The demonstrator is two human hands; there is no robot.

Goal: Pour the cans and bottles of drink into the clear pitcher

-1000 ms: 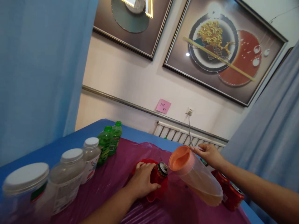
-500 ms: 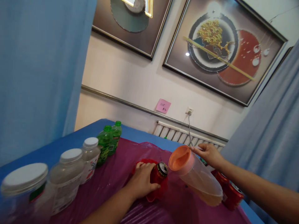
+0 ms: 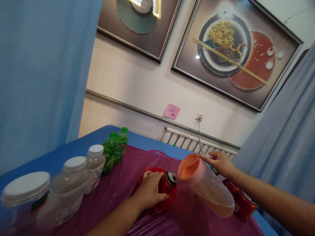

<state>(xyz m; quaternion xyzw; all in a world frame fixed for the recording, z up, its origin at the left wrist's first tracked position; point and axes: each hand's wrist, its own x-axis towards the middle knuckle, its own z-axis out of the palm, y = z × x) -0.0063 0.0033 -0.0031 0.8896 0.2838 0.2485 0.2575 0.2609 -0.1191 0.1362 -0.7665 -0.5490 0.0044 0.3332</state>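
My left hand (image 3: pixel 149 190) is wrapped round a red drink can (image 3: pixel 168 184) that stands in a red dish (image 3: pixel 164 204) on the purple plastic sheet. My right hand (image 3: pixel 220 163) grips the handle side of a clear pitcher (image 3: pixel 212 193) with an orange lid (image 3: pixel 190 166). The pitcher is tilted toward the can, its lid right next to the can's top. Pale brownish liquid lies in the pitcher's lower part.
Two green bottles (image 3: pixel 113 147) and three white-lidded clear jars (image 3: pixel 71 186) line the left of the blue table (image 3: pixel 73 147). More red cans (image 3: pixel 242 205) sit at the right, behind the pitcher. Blue curtains hang on both sides; a radiator (image 3: pixel 189 141) runs along the wall.
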